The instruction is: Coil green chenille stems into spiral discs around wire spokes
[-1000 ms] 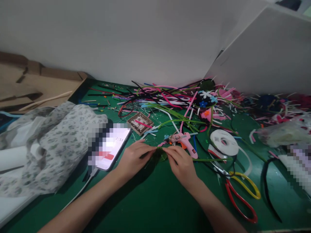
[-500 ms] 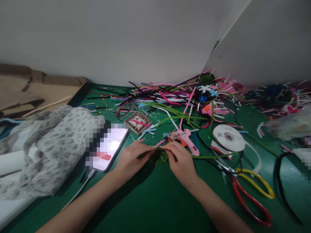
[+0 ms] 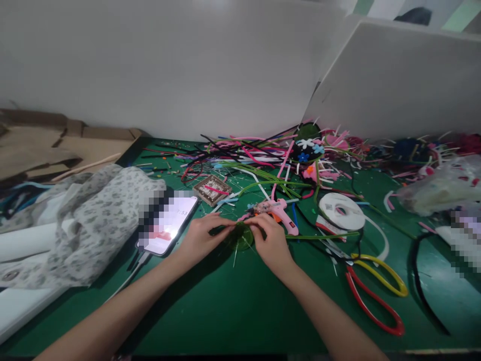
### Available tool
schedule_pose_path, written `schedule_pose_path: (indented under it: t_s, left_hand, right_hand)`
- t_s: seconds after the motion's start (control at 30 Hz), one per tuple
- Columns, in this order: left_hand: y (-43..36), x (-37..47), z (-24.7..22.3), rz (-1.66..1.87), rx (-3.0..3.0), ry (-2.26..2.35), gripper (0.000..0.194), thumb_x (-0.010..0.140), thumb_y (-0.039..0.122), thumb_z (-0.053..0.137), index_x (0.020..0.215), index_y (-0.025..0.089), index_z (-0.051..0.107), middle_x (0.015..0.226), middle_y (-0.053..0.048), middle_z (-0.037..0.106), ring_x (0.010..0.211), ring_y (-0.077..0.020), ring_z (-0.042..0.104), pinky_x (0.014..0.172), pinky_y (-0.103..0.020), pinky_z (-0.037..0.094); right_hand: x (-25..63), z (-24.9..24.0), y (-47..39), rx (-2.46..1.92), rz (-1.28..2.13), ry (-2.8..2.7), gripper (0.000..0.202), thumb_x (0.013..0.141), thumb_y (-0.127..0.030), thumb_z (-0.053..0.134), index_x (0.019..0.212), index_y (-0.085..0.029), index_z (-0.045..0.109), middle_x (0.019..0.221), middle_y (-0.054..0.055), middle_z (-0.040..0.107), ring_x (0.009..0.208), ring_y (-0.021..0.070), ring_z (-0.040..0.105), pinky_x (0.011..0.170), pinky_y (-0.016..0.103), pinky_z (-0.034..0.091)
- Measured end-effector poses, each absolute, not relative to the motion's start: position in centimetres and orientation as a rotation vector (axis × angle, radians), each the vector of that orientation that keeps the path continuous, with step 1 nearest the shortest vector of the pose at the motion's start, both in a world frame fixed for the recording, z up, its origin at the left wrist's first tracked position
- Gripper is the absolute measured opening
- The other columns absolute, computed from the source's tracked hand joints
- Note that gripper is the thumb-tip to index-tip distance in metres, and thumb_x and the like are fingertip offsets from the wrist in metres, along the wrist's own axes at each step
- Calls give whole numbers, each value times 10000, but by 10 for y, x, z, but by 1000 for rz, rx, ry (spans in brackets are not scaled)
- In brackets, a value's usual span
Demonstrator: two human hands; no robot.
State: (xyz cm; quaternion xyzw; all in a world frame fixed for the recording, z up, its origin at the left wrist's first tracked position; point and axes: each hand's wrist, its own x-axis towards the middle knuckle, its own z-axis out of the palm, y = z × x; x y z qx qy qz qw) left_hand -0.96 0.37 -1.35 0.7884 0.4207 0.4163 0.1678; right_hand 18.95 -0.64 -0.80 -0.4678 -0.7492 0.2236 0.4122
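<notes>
Near the middle of the green table, my left hand (image 3: 205, 234) pinches the left side of a small green round piece (image 3: 241, 237). My right hand (image 3: 269, 239) pinches its upper right side, with the fingertips of both hands almost touching. Thin pale strands stick out below the piece. Just behind my right hand lies a pink glue gun (image 3: 286, 216). A green pipe cleaner (image 3: 323, 236) extends rightward from beside my right hand.
Scissors (image 3: 376, 301) and a white ribbon spool (image 3: 341, 211) lie to the right. A phone (image 3: 169, 225) and patterned cloth (image 3: 108, 215) are at the left. Pipe cleaners (image 3: 255, 150) pile up at the back, near a square ornate coaster (image 3: 212, 190).
The view has shifted, bringing the table's front edge into sight. The green piece now shows more of its round face below my fingertips; both hands still pinch it.
</notes>
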Motion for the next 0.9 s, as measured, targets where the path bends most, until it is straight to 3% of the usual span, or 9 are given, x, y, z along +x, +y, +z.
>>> schedule_pose_path:
  t_s: [0.23, 0.57, 0.9]
  left_hand:
    - [1, -9, -4, 1029, 2080, 1300, 129, 830, 248, 634, 894, 209, 739, 865, -31, 758, 791, -185, 704, 727, -302, 563]
    - [1, -10, -4, 975, 2063, 1302, 153, 835, 246, 623, 934, 214, 735, 906, -40, 750, 830, -185, 694, 758, -305, 548]
    - [3, -12, -1, 938, 2207, 1250, 166, 847, 228, 615, 970, 219, 726, 863, -31, 755, 764, -175, 680, 793, -342, 527]
  right_hand:
    - [188, -9, -7, -1171, 560, -1881, 245, 862, -100, 451, 936, -209, 657, 927, 63, 658, 907, 210, 609, 794, 347, 508]
    - [184, -9, -8, -1189, 653, -1847, 184, 837, -127, 517, 923, -207, 659, 940, 51, 691, 888, 196, 643, 770, 324, 531]
    - [178, -10, -10, -1227, 735, -1719, 108, 778, -157, 614, 837, -210, 688, 793, 17, 728, 692, 171, 679, 658, 288, 551]
